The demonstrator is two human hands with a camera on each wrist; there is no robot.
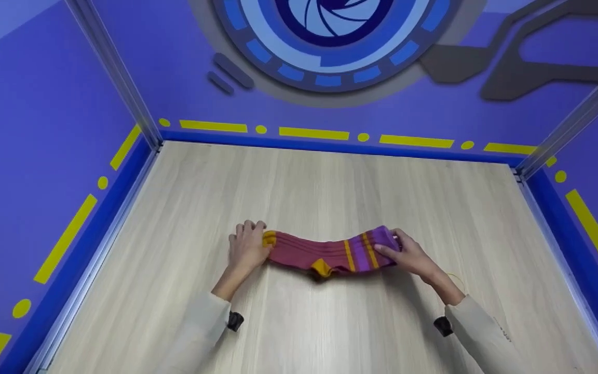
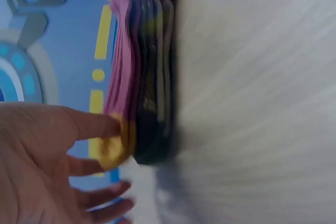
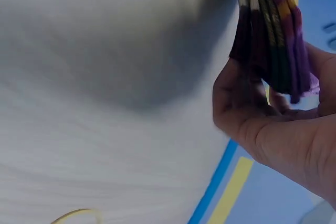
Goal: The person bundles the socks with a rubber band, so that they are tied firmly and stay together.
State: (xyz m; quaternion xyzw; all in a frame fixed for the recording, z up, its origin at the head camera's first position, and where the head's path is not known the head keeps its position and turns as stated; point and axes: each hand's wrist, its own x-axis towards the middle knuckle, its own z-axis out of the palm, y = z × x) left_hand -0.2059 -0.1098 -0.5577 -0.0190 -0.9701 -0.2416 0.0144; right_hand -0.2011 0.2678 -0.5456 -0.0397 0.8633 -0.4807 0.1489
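Observation:
A stack of several layered socks is held between my two hands, just above the table. Its top sock is maroon with a mustard heel and toe, and a purple cuff striped in mustard. My left hand pinches the mustard toe at the left end; in the left wrist view, darker sock layers lie beneath. At the cuff end, my right hand grips the stack, thumb on top. The right wrist view shows those fingers curled around the purple and dark cuffs.
Under the hands lies a pale wood-grain table. Blue printed panels with yellow dashes stand at its back and sides, joined by metal corner posts. A thin yellow loop lies on the table near the right wrist.

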